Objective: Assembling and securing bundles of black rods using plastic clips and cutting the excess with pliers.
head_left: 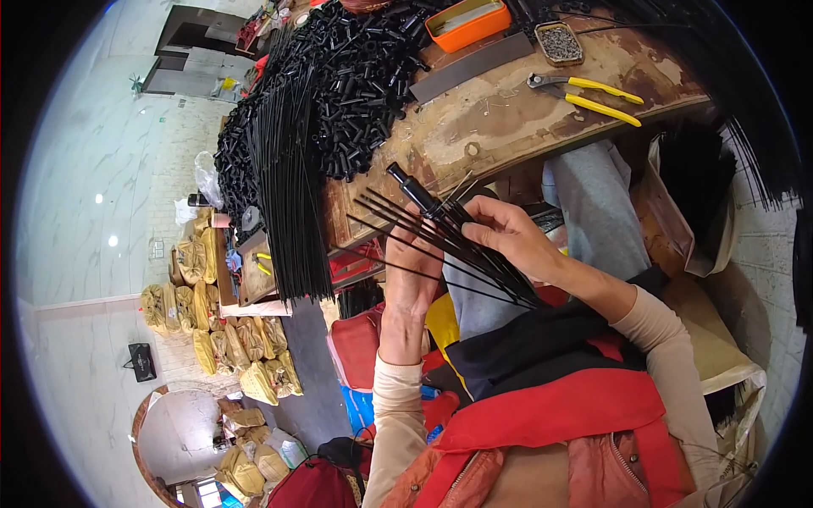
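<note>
Over my lap, both hands are closed around one piece of work below the table's near edge. My left hand (409, 264) grips a black tubular fitting (411, 186), which points up and to the left. Several thin black rods (495, 264) fan out around the fitting's lower end, slanting down to the right. My right hand (515, 240) pinches at the rods near the fitting; its fingertips partly hide what they hold. A short thin wire (462, 184) sticks up between the hands.
On the worn wooden table (474, 127) lie a heap of black tubular fittings (360, 85), a bundle of black rods (292, 186), yellow-handled pliers (589, 95), a tin of small metal pieces (559, 42) and an orange box (468, 24). Yellow wrapped packages (203, 313) stand left.
</note>
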Available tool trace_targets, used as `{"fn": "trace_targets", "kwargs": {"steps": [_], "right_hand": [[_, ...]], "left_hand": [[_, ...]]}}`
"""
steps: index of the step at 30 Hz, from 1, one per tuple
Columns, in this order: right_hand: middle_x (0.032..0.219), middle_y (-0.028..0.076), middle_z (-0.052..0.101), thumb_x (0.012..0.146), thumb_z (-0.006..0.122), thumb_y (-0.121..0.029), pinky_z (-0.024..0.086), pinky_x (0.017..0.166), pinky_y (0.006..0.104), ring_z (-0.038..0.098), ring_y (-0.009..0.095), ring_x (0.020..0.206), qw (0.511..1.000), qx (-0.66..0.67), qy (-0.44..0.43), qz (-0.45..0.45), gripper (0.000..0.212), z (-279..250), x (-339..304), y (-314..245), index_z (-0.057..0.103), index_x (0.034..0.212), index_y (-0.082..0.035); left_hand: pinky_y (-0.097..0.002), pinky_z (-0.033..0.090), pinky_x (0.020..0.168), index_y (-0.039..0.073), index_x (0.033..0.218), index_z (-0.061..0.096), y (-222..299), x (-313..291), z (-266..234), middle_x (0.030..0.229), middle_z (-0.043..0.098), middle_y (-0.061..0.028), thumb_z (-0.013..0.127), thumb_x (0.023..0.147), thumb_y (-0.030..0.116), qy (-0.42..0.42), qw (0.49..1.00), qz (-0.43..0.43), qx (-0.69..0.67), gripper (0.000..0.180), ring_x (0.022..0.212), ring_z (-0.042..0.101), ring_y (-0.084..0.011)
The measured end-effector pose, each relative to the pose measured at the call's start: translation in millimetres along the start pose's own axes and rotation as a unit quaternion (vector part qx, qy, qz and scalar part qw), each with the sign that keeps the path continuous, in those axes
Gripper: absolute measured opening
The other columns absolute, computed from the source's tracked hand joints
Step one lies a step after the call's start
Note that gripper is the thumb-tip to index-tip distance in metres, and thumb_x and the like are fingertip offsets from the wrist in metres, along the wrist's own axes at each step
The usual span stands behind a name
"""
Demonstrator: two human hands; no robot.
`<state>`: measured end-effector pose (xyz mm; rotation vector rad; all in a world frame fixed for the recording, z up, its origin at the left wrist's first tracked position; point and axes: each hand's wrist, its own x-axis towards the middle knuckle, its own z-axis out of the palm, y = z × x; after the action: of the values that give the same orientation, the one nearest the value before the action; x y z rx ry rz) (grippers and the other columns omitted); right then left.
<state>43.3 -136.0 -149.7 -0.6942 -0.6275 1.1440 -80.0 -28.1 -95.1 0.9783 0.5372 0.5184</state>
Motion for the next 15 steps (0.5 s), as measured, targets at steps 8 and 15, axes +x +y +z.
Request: {"fn": "trace_targets", "kwargs": {"steps": [8,15], "right_hand": [[0.094,-0.003,0.059,0.099,0.054,-0.009,0.047,0.077,0.0194,0.055,0.003,0.087,1.0,-0.016,0.009,-0.009,0.013,-3.7,6.1,3.5,0.057,0.108,-0.002],[0.093,-0.001,0.061,0.098,0.055,-0.01,0.048,0.078,0.0207,0.058,0.005,0.087,1.0,0.024,-0.003,0.011,0.014,-6.9,5.8,5.9,0.058,0.107,0.0]], "left_hand": [[-0.0315,0.039,0.103,-0.001,0.124,0.051,-2.1,2.9,-2.0,0.12,0.058,-0.0058,0.055,0.091,-0.002,-0.02,0.998,0.057,0.022,0.033,0.113,0.055,-0.0173],[-0.0313,0.045,0.097,0.0,0.124,0.053,2.5,2.9,-3.0,0.114,0.062,-0.0062,0.063,0.09,0.001,-0.033,0.998,0.04,0.029,0.035,0.106,0.06,-0.0175]]}}
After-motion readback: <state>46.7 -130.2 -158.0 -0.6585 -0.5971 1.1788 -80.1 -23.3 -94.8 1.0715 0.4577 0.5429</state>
